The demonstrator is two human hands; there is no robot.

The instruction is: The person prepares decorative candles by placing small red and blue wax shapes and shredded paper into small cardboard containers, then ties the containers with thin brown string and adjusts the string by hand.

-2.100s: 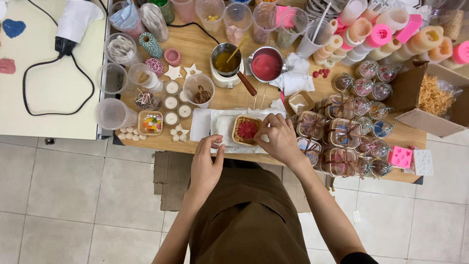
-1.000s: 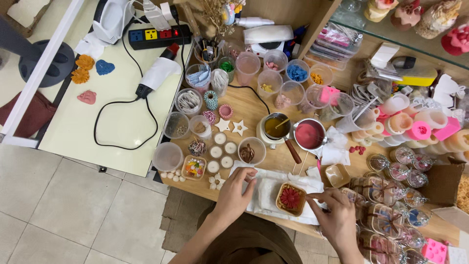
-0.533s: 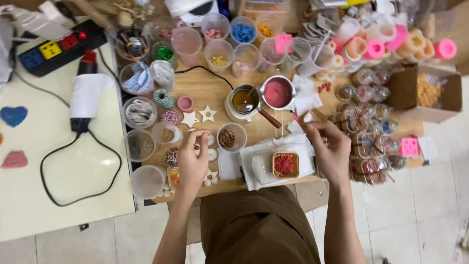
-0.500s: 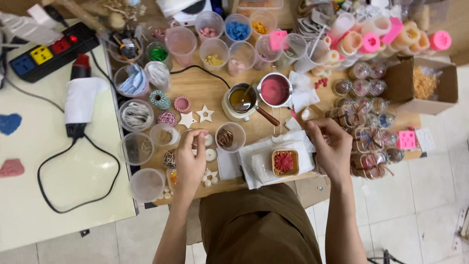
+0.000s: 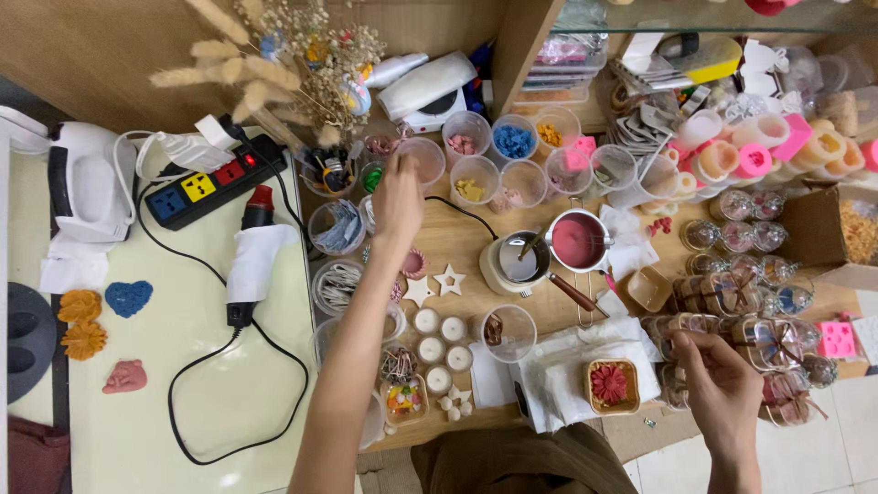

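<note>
- left hand [image 5: 400, 194]: arm stretched far across the wooden table [image 5: 457, 247], fingers drawn together over the rim of a clear plastic cup [image 5: 422, 160] in the back row; whether they pinch anything cannot be told.
- right hand [image 5: 722, 384]: low at the table's near right edge, fingers curled with thumb and forefinger close together; any small item between them is too small to tell.
- small square dish with a red flower piece [image 5: 612, 386]: on white paper towel [image 5: 576, 366], just left of the right hand, not touched.
- wrapped glass jars with ribbon [image 5: 741, 302]: clustered just beyond and beside the right hand.
- metal pot of pink wax [image 5: 578, 241]: centre of table, beside a warmer pot with a dark liquid [image 5: 518, 261].
- row of clear cups with coloured bits [image 5: 517, 146]: right of the left hand.
- white tealight rounds [image 5: 439, 338] and wooden star shapes [image 5: 435, 284]: near the left forearm.
- black power strip [image 5: 215, 183] and heat tool [image 5: 251, 265]: on the pale side table at left.
- dried flowers [image 5: 293, 55]: upright at back left.
</note>
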